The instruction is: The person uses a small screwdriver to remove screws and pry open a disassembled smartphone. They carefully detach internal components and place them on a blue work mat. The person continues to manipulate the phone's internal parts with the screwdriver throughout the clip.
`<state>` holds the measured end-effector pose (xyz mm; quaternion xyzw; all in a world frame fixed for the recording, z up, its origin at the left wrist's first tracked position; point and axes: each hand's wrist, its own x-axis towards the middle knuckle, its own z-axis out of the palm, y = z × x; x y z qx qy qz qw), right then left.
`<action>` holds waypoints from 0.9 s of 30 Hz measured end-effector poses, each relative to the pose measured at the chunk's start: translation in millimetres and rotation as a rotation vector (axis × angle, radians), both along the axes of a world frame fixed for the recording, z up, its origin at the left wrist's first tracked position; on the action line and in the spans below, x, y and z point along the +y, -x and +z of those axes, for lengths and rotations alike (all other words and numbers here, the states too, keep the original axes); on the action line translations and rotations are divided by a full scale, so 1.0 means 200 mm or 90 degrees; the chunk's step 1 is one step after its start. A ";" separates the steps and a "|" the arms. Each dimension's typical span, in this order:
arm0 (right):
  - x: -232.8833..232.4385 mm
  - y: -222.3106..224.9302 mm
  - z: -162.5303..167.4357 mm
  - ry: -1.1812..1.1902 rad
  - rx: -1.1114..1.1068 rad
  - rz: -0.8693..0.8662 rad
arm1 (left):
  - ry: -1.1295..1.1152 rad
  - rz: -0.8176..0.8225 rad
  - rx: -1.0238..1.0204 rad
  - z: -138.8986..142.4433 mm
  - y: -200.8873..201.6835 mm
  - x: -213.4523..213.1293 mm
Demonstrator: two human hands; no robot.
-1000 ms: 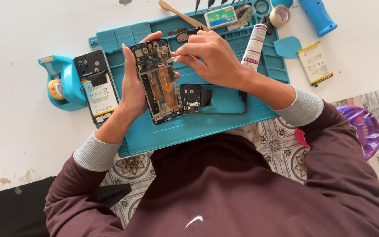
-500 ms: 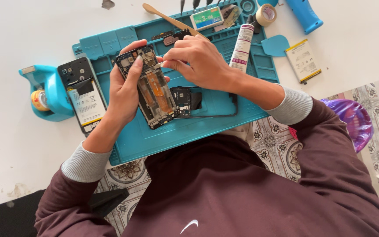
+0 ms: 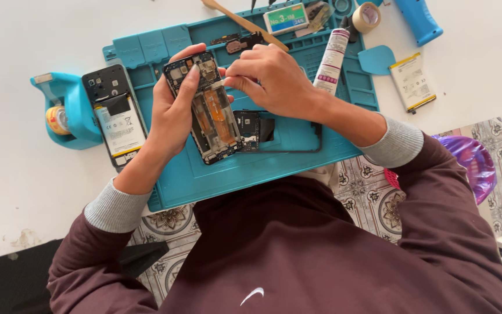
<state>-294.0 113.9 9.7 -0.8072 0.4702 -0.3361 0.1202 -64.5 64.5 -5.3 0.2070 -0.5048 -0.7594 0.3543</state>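
The left hand (image 3: pixel 172 116) wraps its fingers around an opened phone (image 3: pixel 207 107) and holds it up over the blue mat (image 3: pixel 239 174). The right hand (image 3: pixel 271 81) pinches its fingertips shut at the top of that phone; what they pinch is too small to see. Beside the mat lies another phone (image 3: pixel 113 113) next to a blue tape holder (image 3: pixel 68 110). Farther off lie a white tube (image 3: pixel 331 61) and a tape roll (image 3: pixel 366 16).

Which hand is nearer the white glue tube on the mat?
Right. The right hand pinches at the top of the opened phone, just beside the white tube. The left hand grips the phone's far side, farther from the tube.
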 end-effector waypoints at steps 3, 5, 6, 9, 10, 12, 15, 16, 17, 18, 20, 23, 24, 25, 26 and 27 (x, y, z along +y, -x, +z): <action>0.00 0.00 0.00 0.006 0.007 0.006 | 0.001 0.002 0.008 -0.01 -0.01 -0.01; 0.00 -0.01 0.01 0.006 0.003 0.006 | 0.003 -0.002 0.012 -0.02 -0.02 -0.02; 0.00 -0.01 0.01 0.006 0.002 0.006 | 0.002 -0.005 0.015 -0.02 -0.02 -0.02; 0.00 -0.02 0.02 -0.023 0.019 -0.002 | 0.010 -0.021 0.023 -0.03 -0.04 -0.04; 0.00 -0.02 0.02 -0.012 0.017 0.002 | 0.017 -0.027 0.026 -0.04 -0.05 -0.05; 0.00 -0.03 0.02 0.010 0.011 0.011 | -0.006 -0.029 0.037 -0.05 -0.06 -0.06; -0.01 -0.03 0.01 0.045 0.009 0.011 | 0.001 -0.043 0.084 -0.09 -0.08 -0.08; -0.01 -0.03 0.00 0.037 0.007 0.025 | 0.006 -0.049 0.105 -0.10 -0.09 -0.09; -0.01 -0.03 0.00 0.029 0.005 0.039 | 0.002 -0.044 0.097 -0.11 -0.10 -0.10; -0.02 -0.03 0.00 0.024 0.005 0.053 | 0.000 -0.039 0.090 -0.12 -0.11 -0.11; -0.02 -0.03 -0.01 0.030 0.012 0.040 | -0.020 -0.040 0.084 -0.12 -0.12 -0.13; -0.02 -0.04 -0.01 0.053 0.022 0.037 | -0.050 -0.037 0.046 -0.11 -0.12 -0.13; -0.02 -0.03 -0.01 0.067 0.028 0.038 | -0.019 -0.024 0.009 -0.09 -0.12 -0.13; -0.02 -0.03 0.00 0.058 0.019 0.036 | 0.014 -0.013 -0.028 -0.08 -0.12 -0.13; -0.02 -0.04 0.00 0.047 0.009 0.034 | 0.042 0.014 -0.050 -0.07 -0.11 -0.14; -0.02 -0.04 0.00 0.036 -0.001 0.033 | 0.071 0.042 -0.072 -0.06 -0.11 -0.14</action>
